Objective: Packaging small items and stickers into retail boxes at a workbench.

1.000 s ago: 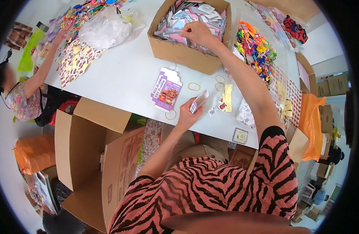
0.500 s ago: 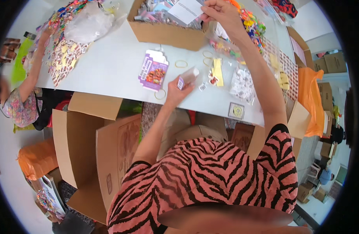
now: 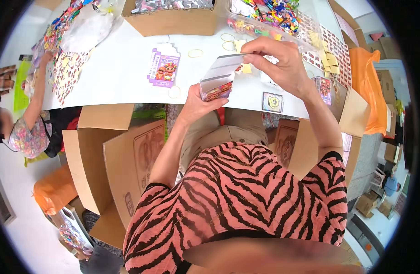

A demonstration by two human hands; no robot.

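Observation:
My left hand [image 3: 194, 107] is wrapped round the lower part of a small purple printed box [image 3: 217, 93], held upright over the table's near edge. A pale grey-and-white card or flat packet [image 3: 224, 67] stands up out of the box's top. My right hand [image 3: 282, 64] pinches the upper corner of this card between thumb and fingertips. Whether the card is one piece or several I cannot tell. To the left of the hands, a flattened purple carton [image 3: 165, 68] lies on the table. A small square card with a yellow figure [image 3: 272, 102] lies right of my left hand.
A cardboard box of grey packets [image 3: 173, 23] stands at the back. Rubber bands [image 3: 195, 53] lie before it. At the back right are a clear bag of colourful trinkets [image 3: 271, 20] and sticker sheets [image 3: 336, 52]. Another person [image 3: 29, 123] reaches over heaped trinkets at the left.
My right hand has come down from the cardboard box, bringing the card to the small box in my left hand. My left hand has turned the box upright. The view has shifted.

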